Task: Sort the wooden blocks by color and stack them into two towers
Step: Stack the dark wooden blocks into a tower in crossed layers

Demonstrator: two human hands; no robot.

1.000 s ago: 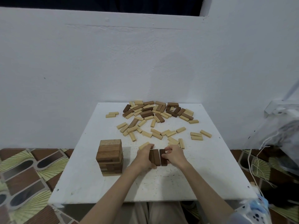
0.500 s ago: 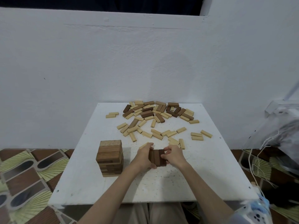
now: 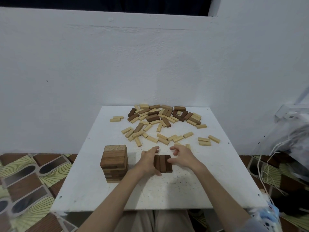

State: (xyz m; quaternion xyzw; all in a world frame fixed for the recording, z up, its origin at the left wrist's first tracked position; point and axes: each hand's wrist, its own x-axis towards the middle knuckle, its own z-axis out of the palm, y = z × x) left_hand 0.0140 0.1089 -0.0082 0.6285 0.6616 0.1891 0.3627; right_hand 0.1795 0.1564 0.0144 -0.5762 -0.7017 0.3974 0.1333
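Note:
Three dark brown blocks (image 3: 163, 163) lie side by side on the white table (image 3: 209, 178), pressed together between my hands. My left hand (image 3: 148, 160) cups their left side, thumb under the near end. My right hand (image 3: 182, 156) touches their right side with its thumb, the other fingers spread above. A dark brown tower (image 3: 114, 163) several layers high stands to the left of my left hand. Loose light and dark blocks (image 3: 160, 119) lie scattered at the far side of the table.
A white wall rises right behind the table. A patterned floor (image 3: 30, 178) lies to the left. A plastic bag with cords (image 3: 287, 139) sits to the right of the table. My knees show under the table's near edge.
The three dark blocks, held lifted and tilted between both hands before, now lie flat on the table. My right fingers have spread open above them.

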